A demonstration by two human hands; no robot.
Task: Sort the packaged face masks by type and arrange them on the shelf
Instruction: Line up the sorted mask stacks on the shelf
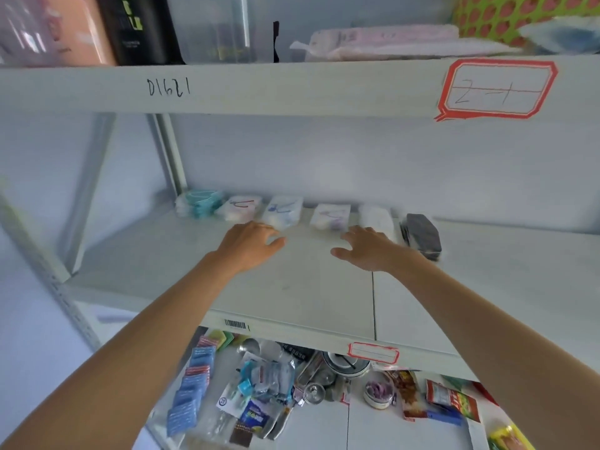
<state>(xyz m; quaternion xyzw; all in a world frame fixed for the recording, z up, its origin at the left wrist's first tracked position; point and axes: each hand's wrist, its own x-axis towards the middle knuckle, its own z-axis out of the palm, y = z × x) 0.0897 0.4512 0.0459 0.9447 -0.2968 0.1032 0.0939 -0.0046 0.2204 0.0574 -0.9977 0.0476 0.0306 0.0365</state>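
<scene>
Six mask packs (pixel 281 212) are lined along the shelf (pixel 292 287); left hand (pixel 250 245) and right hand (pixel 370 250) are held spread, empty.

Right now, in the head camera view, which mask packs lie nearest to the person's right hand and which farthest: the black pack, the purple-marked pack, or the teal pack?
From the right hand:
1. Black pack, just to its right, beside the wrist. The purple-marked pack is nearly as close; hard to separate.
2. Purple-marked pack, just beyond the fingertips, slightly left.
3. Teal pack, far left end of the row.
</scene>
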